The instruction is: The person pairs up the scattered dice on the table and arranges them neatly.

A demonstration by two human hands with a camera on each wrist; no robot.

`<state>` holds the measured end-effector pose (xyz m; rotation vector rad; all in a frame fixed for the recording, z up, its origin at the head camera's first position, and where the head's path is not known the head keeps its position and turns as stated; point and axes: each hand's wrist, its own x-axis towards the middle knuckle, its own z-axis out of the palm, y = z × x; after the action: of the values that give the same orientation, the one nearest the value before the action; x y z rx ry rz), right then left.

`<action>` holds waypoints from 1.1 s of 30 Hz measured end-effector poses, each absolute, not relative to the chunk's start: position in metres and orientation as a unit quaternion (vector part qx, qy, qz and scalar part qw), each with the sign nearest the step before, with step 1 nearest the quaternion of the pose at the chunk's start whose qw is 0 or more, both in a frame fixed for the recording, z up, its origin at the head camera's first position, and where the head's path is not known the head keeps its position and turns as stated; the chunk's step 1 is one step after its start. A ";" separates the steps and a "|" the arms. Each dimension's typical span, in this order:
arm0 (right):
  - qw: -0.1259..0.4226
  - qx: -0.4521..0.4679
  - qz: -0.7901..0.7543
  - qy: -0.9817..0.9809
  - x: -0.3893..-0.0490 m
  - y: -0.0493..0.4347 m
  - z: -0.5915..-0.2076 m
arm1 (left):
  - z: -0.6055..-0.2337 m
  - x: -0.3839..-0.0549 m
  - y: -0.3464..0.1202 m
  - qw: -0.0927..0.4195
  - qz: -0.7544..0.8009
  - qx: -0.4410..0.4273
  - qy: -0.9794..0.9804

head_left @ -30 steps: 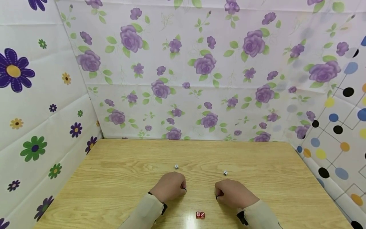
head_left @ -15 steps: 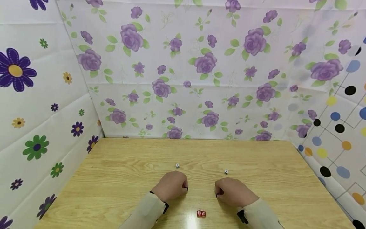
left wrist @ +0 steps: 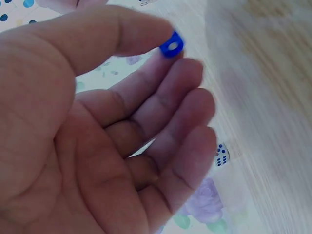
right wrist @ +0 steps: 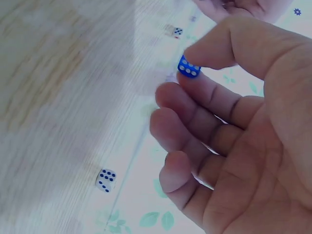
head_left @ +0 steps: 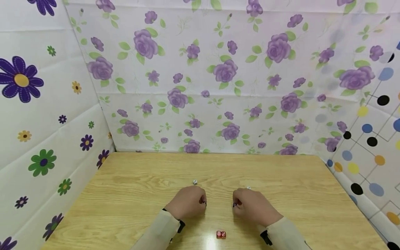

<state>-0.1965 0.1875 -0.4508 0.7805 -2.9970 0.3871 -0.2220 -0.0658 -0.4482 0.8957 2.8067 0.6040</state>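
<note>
My left hand [head_left: 188,202] pinches a small die [left wrist: 172,45] between thumb and index finger. It looks blue with a white pip in the left wrist view, but dark from the head. A similar die [right wrist: 188,67] with several white pips is pinched in my right hand [head_left: 254,207]. Both hands are above the table, fingertips facing each other with a gap between. Just beyond the left hand lies a white die [head_left: 195,182]. Another white die [head_left: 248,188] shows only its top past the right hand; the right wrist view shows that die [right wrist: 106,180] fully.
Two red dice [head_left: 221,234] sit side by side near me, between the forearms. The wooden table [head_left: 140,173] meets a flower-print cloth [head_left: 200,114] at the back. Patterned cloths also stand along the left and right sides.
My right hand has risen slightly in the head view, now covering much of the right white die, and more of its dark die shows. The left hand has barely shifted; the red dice stay put.
</note>
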 end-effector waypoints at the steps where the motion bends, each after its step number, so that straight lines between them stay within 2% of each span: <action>1: 0.017 0.247 0.124 -0.961 -0.197 0.188 -0.451 | -0.448 -0.223 -0.065 0.064 0.205 0.295 0.931; 15: 0.050 0.250 0.121 -0.959 -0.210 0.184 -0.462 | -0.456 -0.229 -0.042 0.040 0.176 0.317 0.931; 33: 0.024 0.296 0.143 -0.944 -0.213 0.166 -0.470 | -0.459 -0.234 -0.021 0.063 0.159 0.329 0.929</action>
<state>-0.2129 0.1659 -0.4699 0.9172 -2.9204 0.4435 -0.2341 -0.0211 -0.4590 0.9957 2.8062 0.4814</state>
